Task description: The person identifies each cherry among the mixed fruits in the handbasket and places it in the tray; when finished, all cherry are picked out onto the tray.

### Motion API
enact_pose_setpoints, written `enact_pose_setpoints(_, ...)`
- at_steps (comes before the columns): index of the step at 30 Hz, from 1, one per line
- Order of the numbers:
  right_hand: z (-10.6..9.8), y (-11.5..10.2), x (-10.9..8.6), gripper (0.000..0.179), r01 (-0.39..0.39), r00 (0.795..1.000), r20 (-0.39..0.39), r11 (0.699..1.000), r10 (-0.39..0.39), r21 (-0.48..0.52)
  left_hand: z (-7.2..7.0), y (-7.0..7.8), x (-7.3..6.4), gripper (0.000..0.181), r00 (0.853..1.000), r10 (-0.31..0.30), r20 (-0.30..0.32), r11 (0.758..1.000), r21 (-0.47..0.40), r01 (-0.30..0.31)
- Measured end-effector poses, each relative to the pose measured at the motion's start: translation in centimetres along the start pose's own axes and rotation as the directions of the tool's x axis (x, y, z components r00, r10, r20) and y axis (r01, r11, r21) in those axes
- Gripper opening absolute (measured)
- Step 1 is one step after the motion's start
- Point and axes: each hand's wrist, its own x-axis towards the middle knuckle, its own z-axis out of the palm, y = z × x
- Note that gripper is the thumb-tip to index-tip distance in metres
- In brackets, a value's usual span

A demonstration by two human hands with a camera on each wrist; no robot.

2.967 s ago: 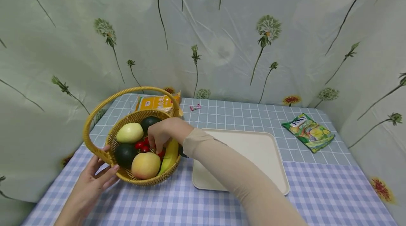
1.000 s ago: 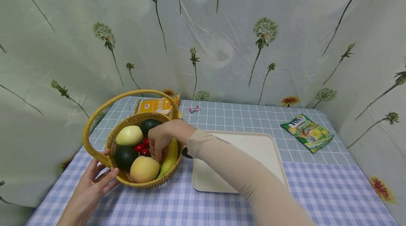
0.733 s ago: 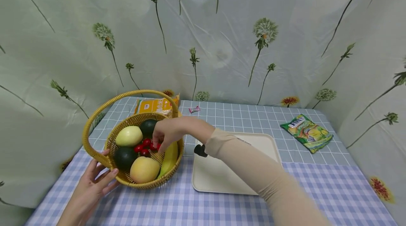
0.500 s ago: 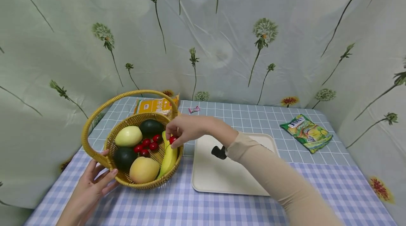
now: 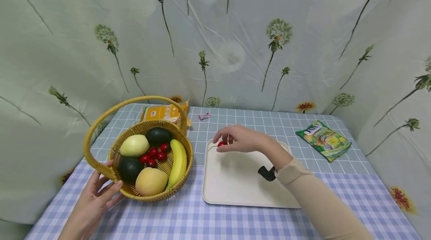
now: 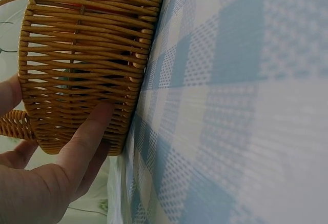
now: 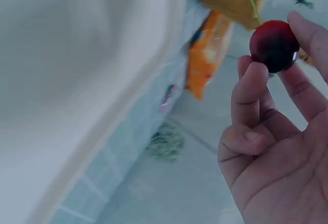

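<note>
My right hand (image 5: 240, 140) pinches a red cherry (image 7: 274, 46) between thumb and fingertips, its thin stem pointing away. It is above the far left part of a cream tray (image 5: 232, 195). On the left side, my left hand (image 5: 95, 199) holds the yellow wicker basket (image 6: 87, 44) at the base of its handle, fingertips against the woven wall. Inside the basket lie several cherries (image 5: 153, 152), a banana (image 5: 177, 161), a peach (image 5: 151, 181), a pale green fruit (image 5: 134, 145) and two dark green avocado-like fruits, one at the back (image 5: 159, 137) and one at the left (image 5: 130, 170).
Behind the basket lies an orange food bag (image 5: 161, 113), with a small pink wrapped candy (image 5: 204, 116) to its right. A green FOX'S candy bag (image 5: 324, 141) is at the far right. A flowered curtain (image 5: 235, 45) closes off the back of the checked table (image 5: 161, 221).
My right hand has come up out of the basket with a cherry and travelled right, over the tray. The left hand has stayed at the basket's handle.
</note>
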Motion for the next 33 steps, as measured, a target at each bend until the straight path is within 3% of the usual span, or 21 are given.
enact_pose_setpoints(6, 1.4, 2.6, -0.3, 0.015, -0.069, 0.996, -0.055, 0.998, 0.069, 0.008, 0.0, -0.1, 0.1, 0.077, 1.0, -0.021, -0.005, 1.0, 0.011, 0.021)
enact_pose_setpoints(14, 3.0, 4.5, 0.3, 0.021, -0.176, 0.982, -0.061, 0.981, 0.181, 0.076, 0.0, -0.1, 0.1, 0.077, 1.0, -0.026, -0.012, 0.999, 0.019, 0.026)
enact_pose_setpoints(21, 3.9, 4.6, 1.2, 0.027, -0.223, 0.97, -0.081, 0.971, 0.23, 0.081, 0.0, 0.0, 0.0, 0.078, 1.0, -0.019, -0.019, 1.0, 0.022, 0.02)
enact_pose_setpoints(28, 5.2, 4.3, 2.2, 0.037, -0.234, 0.963, -0.135, 0.972, 0.234, 0.016, 0.0, 0.2, 0.0, 0.079, 0.998, -0.048, -0.029, 0.998, 0.036, 0.049)
enact_pose_setpoints(33, 5.1, 3.9, 1.8, 0.042, -0.26, 0.956, -0.142, 0.966, 0.256, -0.007, 0.1, 0.0, -0.1, 0.077, 0.999, -0.026, -0.02, 0.999, 0.022, 0.026)
